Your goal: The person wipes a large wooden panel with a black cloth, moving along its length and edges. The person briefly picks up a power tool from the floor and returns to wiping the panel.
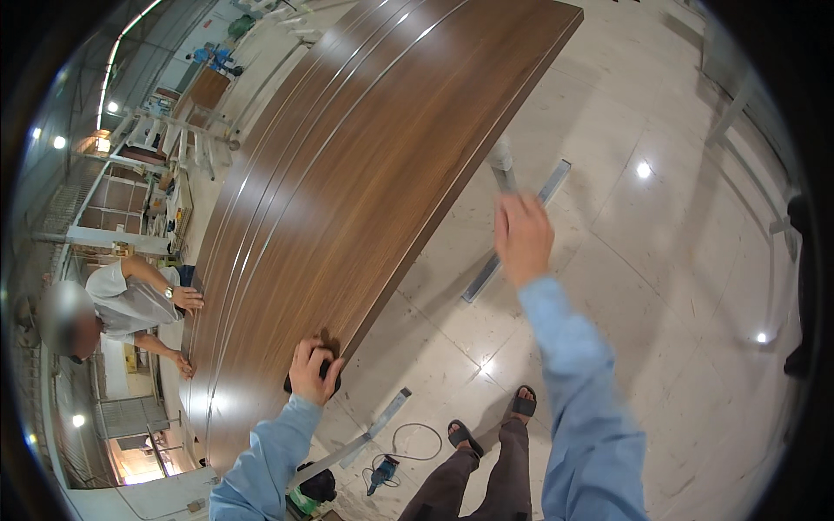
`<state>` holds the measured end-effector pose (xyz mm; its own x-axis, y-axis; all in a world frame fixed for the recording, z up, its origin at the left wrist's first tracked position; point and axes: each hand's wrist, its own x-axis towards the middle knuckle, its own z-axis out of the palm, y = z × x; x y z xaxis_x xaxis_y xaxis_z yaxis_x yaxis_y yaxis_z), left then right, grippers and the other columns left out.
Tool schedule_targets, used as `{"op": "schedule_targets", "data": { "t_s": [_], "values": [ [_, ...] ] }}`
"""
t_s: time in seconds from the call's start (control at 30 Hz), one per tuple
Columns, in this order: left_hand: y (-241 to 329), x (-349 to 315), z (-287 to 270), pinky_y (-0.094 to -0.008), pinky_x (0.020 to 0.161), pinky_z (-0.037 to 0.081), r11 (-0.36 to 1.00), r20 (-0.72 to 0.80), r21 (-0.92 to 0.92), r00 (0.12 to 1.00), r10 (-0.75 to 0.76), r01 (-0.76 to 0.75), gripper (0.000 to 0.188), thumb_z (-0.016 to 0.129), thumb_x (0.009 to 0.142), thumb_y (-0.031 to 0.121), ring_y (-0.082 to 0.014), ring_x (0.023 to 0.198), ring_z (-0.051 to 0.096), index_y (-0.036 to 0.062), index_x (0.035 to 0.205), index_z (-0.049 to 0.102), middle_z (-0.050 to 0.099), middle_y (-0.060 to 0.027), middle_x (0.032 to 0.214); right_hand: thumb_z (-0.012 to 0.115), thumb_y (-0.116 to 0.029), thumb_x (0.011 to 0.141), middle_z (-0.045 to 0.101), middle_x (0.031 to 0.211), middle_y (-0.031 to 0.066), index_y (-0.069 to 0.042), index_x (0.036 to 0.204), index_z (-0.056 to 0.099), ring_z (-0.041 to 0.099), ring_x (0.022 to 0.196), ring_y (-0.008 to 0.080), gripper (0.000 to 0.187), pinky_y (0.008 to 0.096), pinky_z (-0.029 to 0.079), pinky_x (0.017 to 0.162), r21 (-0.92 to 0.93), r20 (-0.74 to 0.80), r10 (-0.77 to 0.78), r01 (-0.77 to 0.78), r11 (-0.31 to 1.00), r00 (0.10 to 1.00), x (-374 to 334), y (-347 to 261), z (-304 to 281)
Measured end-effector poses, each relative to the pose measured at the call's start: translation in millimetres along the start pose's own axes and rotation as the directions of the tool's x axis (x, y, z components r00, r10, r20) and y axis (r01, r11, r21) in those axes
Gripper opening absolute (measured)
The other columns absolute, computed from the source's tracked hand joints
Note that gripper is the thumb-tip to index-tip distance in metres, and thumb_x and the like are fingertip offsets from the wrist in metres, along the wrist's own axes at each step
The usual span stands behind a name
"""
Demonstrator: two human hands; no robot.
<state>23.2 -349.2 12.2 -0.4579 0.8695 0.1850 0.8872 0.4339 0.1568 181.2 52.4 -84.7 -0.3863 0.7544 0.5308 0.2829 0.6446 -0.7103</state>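
Observation:
A long wood-grain brown panel (382, 182) with thin shiny lines along its length lies raised above the floor, slanting from lower left to upper right. My left hand (313, 372) is at the panel's near edge, its fingers curled over a small black object (334, 376) whose kind I cannot make out. My right hand (524, 233) hangs in the air to the right of the panel's edge, apart from it. Its fingers look bent down and are smeared by motion, so their grip is hidden.
Across the panel, a person in a grey shirt (130, 300) rests both hands on its far edge. Metal stand bars (556, 181) show beneath. A blue power tool (380, 474) with a cable lies on the tiled floor (643, 252) near my sandalled feet. Workshop shelves stand at the left.

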Motion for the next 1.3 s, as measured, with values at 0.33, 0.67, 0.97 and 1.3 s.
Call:
{"op": "schedule_targets", "data": {
  "t_s": [0.33, 0.67, 0.97, 1.3],
  "values": [
    [-37, -47, 6, -0.0446, 0.074, 0.047, 1.000, -0.053, -0.007, 0.998, 0.030, -0.030, 0.029, 0.082, 0.075, 0.018, -0.0356, 0.089, 0.057, 0.0075, 0.087, 0.058, 0.057, -0.0154, 0.102, 0.066, -0.009, 0.080, 0.059, 0.100, 0.0068, -0.008, 0.105, 0.060, 0.058, 0.101, 0.0297, 0.025, 0.0389, 0.054, 0.079, 0.075, 0.413, -0.618, 0.652, 0.755, 0.669, 15, -47, 1],
    [-29, -33, -2, -0.0444, 0.071, 0.047, 0.999, -0.057, -0.045, 0.998, 0.021, -0.023, 0.028, 0.081, 0.074, 0.017, -0.0365, 0.086, 0.058, 0.0064, 0.086, 0.058, 0.059, -0.0157, 0.101, 0.066, -0.007, 0.076, 0.061, 0.101, 0.0100, -0.006, 0.111, 0.067, 0.060, 0.094, 0.0307, 0.036, 0.0431, 0.053, 0.083, -0.037, 0.290, -0.504, 0.535, 0.844, 0.814, -36, -130, 29],
    [-31, -36, -6, -0.0436, 0.072, 0.048, 0.994, -0.088, -0.106, 0.996, 0.028, -0.038, 0.026, 0.081, 0.076, 0.017, -0.0361, 0.088, 0.059, 0.0071, 0.087, 0.060, 0.059, -0.0151, 0.102, 0.065, -0.001, 0.084, 0.062, 0.089, 0.0099, -0.006, 0.107, 0.069, 0.059, 0.082, 0.0303, 0.024, 0.0432, 0.048, 0.069, -0.033, -0.012, -0.188, 0.188, 0.982, 0.982, -82, -108, 71],
    [-70, -128, -30, -0.0447, 0.081, 0.050, 0.981, -0.103, -0.191, 0.993, -0.062, 0.041, 0.025, 0.081, 0.078, 0.018, -0.0370, 0.097, 0.060, 0.0074, 0.093, 0.064, 0.061, -0.0140, 0.108, 0.066, 0.001, 0.084, 0.060, 0.086, 0.0114, -0.001, 0.099, 0.069, 0.058, 0.073, 0.0291, 0.015, 0.0351, 0.048, 0.060, 0.255, 0.168, -0.338, 0.290, 0.922, 0.926, -270, -253, 83]
  ]
}}
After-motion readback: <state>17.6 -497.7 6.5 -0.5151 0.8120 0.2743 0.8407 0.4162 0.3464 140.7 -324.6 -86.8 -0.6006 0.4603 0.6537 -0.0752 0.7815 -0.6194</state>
